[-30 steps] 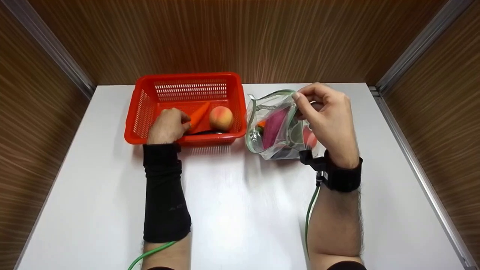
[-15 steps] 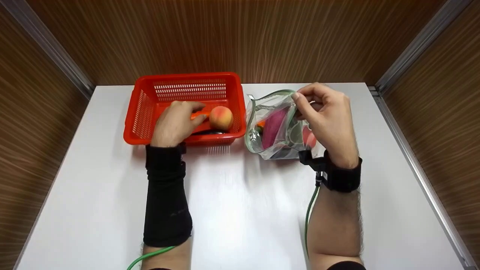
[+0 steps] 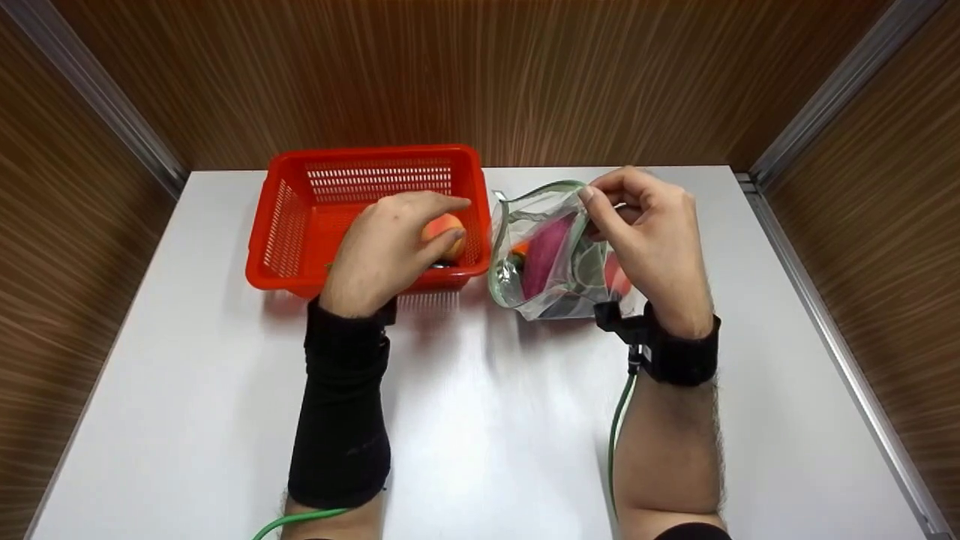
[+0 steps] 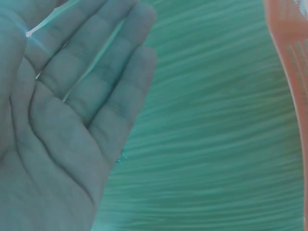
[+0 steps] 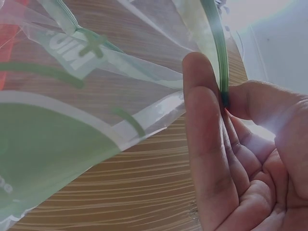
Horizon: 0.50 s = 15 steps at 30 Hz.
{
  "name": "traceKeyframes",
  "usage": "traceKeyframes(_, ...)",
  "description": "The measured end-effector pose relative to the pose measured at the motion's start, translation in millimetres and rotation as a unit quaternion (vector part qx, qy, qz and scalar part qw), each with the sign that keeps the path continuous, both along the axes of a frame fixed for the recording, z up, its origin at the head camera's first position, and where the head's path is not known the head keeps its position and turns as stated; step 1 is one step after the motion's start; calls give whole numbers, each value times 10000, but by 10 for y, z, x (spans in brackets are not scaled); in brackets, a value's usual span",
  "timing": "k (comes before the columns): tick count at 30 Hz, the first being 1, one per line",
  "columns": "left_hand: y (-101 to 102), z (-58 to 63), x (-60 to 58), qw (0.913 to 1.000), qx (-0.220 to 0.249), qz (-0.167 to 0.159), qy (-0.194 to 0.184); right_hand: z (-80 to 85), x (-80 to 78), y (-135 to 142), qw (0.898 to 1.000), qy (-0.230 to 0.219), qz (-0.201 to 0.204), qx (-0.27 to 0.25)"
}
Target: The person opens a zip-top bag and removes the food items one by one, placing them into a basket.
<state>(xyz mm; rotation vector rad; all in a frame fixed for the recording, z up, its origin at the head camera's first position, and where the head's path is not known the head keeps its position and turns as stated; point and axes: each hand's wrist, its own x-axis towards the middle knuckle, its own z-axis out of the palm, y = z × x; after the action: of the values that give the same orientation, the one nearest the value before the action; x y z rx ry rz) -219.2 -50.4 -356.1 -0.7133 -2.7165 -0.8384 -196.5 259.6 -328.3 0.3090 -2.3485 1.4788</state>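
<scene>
My left hand [image 3: 382, 247] is over the front of the red plastic basket [image 3: 375, 153], thumb and fingers spread beside a peach [image 3: 445, 224]. It covers part of the peach; contact cannot be told. In the left wrist view, that palm [image 4: 72, 120] is bare and its fingers are extended. A dark, shiny thing [image 3: 442, 265] shows slightly below the peach. My right hand [image 3: 649, 240] pinches the green zip edge of a clear zip bag [image 5: 53, 149] between thumb and fingers. The bag's mouth gapes leftward. Inside lie a purple long item [image 3: 546, 259] and an orange item [image 3: 521, 247].
Bag and basket stand side by side near the back of the white table [image 3: 465, 420]. A wood-grain panel [image 3: 480, 82] rises behind, with more panels at both sides. Green cables [image 3: 619, 435] run along both forearms.
My left hand has left the carrot and moved right to the peach, its fingers spreading. The carrot is now hidden behind it. My right hand keeps its pinch on the bag, almost still.
</scene>
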Motion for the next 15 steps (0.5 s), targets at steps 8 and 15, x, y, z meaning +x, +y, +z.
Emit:
traceKeyframes(8,321,-18,58,9929,-17,-972,681,0,5,-17,10000,29,59,40)
traceKeyframes(15,610,-122,63,9840,-283,-1598,742,-11,2,-41,9996,95,254,42)
